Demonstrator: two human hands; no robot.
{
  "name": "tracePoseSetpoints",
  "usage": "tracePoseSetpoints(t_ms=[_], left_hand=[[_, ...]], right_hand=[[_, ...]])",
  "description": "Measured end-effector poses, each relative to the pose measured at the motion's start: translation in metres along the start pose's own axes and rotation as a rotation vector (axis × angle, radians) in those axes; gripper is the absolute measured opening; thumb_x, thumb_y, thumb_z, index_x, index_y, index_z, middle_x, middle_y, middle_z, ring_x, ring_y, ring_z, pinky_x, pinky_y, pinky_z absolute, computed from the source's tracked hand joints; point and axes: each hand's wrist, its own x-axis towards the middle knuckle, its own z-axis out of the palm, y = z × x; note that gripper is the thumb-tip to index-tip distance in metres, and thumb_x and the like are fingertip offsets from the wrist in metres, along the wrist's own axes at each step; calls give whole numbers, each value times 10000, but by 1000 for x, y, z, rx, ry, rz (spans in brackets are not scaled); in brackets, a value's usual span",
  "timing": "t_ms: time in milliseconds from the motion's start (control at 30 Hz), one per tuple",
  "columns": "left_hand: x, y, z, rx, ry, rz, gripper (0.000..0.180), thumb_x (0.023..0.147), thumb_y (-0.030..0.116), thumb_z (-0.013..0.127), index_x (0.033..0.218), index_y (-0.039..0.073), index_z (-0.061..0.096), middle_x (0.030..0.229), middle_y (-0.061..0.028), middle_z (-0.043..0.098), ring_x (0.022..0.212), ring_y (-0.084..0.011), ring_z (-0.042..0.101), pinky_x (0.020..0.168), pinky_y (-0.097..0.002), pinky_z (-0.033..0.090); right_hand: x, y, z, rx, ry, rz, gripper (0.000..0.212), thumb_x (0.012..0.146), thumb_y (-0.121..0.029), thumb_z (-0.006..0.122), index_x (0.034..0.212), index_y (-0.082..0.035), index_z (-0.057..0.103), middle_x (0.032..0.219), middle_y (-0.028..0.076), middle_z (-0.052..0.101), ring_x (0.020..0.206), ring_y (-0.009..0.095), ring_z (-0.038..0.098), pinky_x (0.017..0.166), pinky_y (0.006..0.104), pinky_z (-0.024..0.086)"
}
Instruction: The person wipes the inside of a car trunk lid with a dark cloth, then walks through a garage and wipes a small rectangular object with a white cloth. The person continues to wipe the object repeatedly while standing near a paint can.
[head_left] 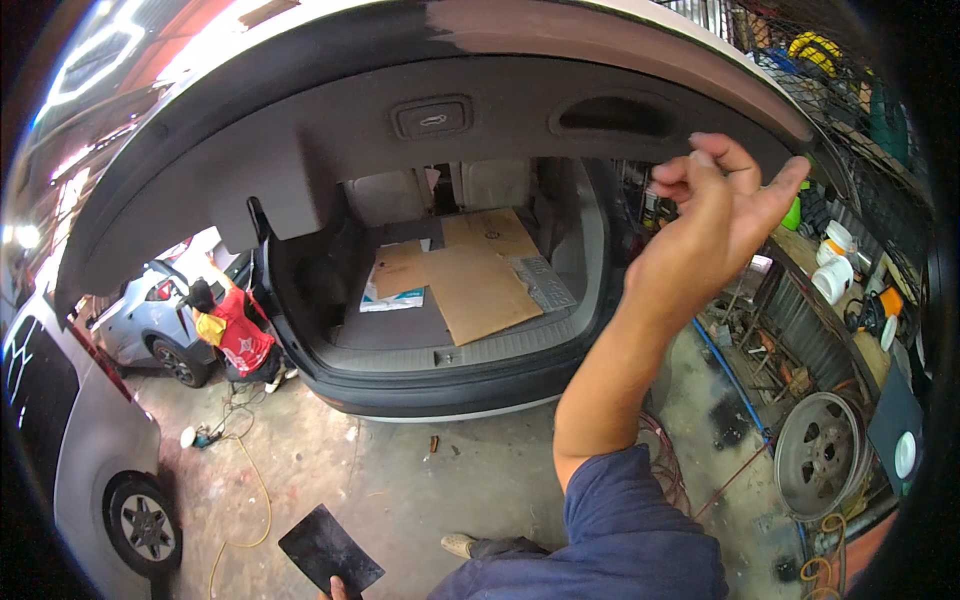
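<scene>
The raised tailgate (350, 110) of a car arches across the upper view, its dark inner trim facing me. A brownish patch (560, 38) shows along its upper edge. My right hand (715, 215) is raised by the trim's right end; its fingers are apart, some bent and one stretched out, with nothing seen in them. Whether it touches the tailgate I cannot tell. Low at the bottom edge, my left hand (338, 588) pinches a thin black rectangular sheet of what looks like sandpaper (330, 545). Most of that hand is cut off.
Cardboard pieces (475, 295) lie in the open cargo area. At left, a person in red (245, 335) crouches beside another car (135, 310); a light van (80, 430) stands nearer. A yellow cord (268, 500) crosses the floor. Right: a wheel rim (820, 455), white tubs (832, 275), a blue hose (730, 370).
</scene>
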Motion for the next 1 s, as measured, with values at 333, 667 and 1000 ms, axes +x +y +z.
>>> tracePoseSetpoints(t_ms=[333,667,1000], left_hand=[[12,3,13,200,-136,-26,412,985,441,593,907,37,625,725,-20,533,638,-134,444,564,-304,349],[5,-7,1,281,-175,-66,483,982,442,584,928,-32,662,801,-57,597,731,-180,500,641,-343,409],[7,-33,-13,281,-138,-60,479,981,430,589,903,-33,680,767,-51,609,706,-165,518,618,-331,419]], right_hand=[[51,-7,-14,-538,-68,97,728,896,-54,510,1549,10,195,945,86,628,640,152,561,565,239,460],[2,-15,19,-395,-270,-92,677,884,-81,586,1467,71,276,949,125,629,669,219,616,576,287,492],[-23,-27,48,-331,-501,-333,601,847,-109,636,1394,20,424,893,91,581,682,205,605,574,314,498]])
